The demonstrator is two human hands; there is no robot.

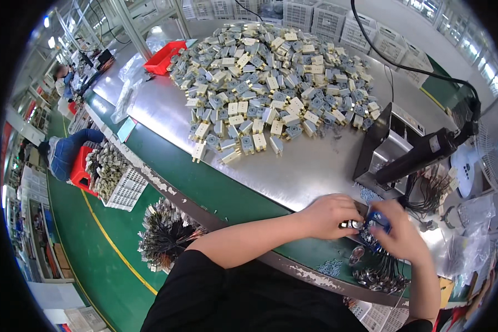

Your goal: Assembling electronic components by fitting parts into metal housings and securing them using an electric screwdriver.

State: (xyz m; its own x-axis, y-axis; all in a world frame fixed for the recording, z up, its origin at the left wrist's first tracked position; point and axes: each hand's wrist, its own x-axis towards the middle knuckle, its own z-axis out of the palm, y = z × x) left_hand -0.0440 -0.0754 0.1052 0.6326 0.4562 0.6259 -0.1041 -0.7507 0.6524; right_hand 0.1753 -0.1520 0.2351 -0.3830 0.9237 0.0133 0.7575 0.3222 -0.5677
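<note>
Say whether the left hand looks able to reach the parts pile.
Probably yes: only metal tabletop lies between the left hand and the parts pile, though that hand seems to hold a small piece.

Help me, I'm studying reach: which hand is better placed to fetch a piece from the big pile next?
Probably the left hand: it is nearer the pile of grey-and-cream pieces. The right hand is farther off, by the blue object.

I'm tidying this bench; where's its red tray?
In the head view, the red tray sits at upper left, beside the grey-and-cream parts heap.
</note>
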